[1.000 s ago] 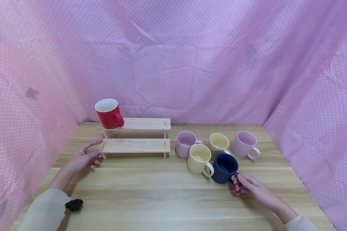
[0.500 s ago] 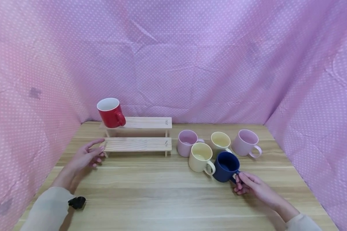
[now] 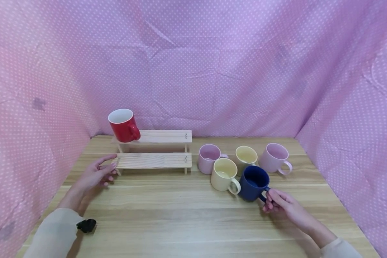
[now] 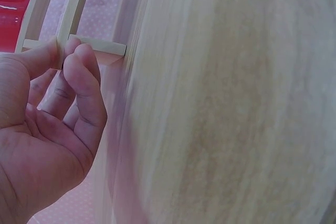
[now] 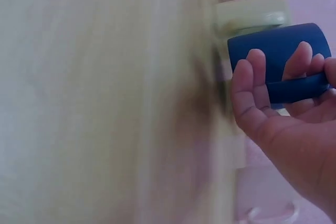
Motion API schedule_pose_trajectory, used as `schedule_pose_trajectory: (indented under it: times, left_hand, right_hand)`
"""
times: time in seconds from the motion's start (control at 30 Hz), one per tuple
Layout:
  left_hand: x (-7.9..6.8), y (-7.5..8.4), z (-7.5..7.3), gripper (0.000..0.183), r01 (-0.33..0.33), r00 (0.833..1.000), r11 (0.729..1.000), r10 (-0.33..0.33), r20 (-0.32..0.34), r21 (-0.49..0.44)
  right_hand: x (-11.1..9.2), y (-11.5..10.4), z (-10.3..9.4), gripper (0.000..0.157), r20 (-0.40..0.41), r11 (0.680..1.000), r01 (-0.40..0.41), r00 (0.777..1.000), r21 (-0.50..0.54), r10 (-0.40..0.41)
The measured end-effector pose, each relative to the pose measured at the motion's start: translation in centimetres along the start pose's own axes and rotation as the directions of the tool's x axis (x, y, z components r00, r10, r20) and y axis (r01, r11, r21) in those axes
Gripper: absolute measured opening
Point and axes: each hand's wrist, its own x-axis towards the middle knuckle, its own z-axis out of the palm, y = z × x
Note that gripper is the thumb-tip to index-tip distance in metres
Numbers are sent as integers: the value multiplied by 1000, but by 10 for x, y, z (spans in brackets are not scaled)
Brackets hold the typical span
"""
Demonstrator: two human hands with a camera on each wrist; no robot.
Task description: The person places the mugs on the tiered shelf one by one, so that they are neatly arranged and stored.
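My right hand (image 3: pixel 290 209) pinches the handle of a navy blue mug (image 3: pixel 252 191), which stays upright with its opening up. In the right wrist view, fingers of the right hand (image 5: pixel 289 129) curl about the handle, in front of the blue mug (image 5: pixel 278 43). My left hand (image 3: pixel 91 175) is at the left end of the lower board of a two-step wooden rack (image 3: pixel 154 161). Seen from the left wrist, thumb and fingers of the left hand (image 4: pixel 58 129) pinch the end of that board (image 4: pixel 79 9). A red mug (image 3: pixel 125 132) with a white inside stands on the upper step's left end.
Left of the blue mug is a front yellow mug (image 3: pixel 218 181); a back yellow mug (image 3: pixel 241 166) is partly hidden behind it. A left pink mug (image 3: pixel 205 165) stands beside the rack, a right pink mug (image 3: pixel 270 165) farther right. Pink dotted cloth (image 3: pixel 193 71) encloses the wooden table (image 3: pixel 167 222).
The right hand has lifted the blue mug slightly, up and away from me, and it covers more of the back yellow mug. The left hand keeps its hold on the rack. The view shifted slightly.
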Motion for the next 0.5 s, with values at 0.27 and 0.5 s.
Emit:
schedule_pose_trajectory:
  times: [0.27, 0.5]
  left_hand:
    - [0, 2, -1, 69, 16, 1000, 1000, -15, -11, 23]
    - [-1, 1, -1, 69, 27, 1000, 1000, -27, -3, -3]
  right_hand:
    - [5, -43, 7, 31, 24, 993, 116, 993, 4, -116]
    - [23, -78, 16, 32, 16, 981, 178, 984, 76, -180]
